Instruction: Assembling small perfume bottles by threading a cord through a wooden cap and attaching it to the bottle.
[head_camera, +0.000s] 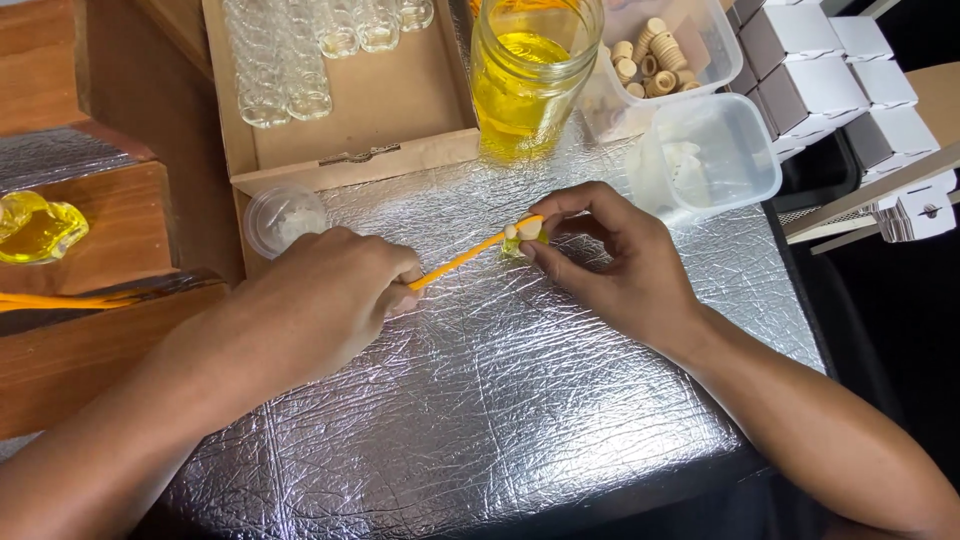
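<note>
Head view looked down on a silver foil-covered table (480, 400). Nearest, the left hand (320, 300) was curled shut around an orange dropper (460, 260). Its tip met a small glass vial (520, 238), pinched in the right hand (610, 260). Beyond stood a jar of yellow oil (525, 80), a cardboard tray of empty vials (340, 110) and a tub of corks (660, 60).

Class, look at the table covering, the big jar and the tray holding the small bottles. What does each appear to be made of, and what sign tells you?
Table covering: probably metallic foil sheet, silver, crinkled and shiny. Big jar: likely clear glass, glossy, yellow liquid showing through. Tray: looks like brown cardboard, matte, with folded edges.
</note>
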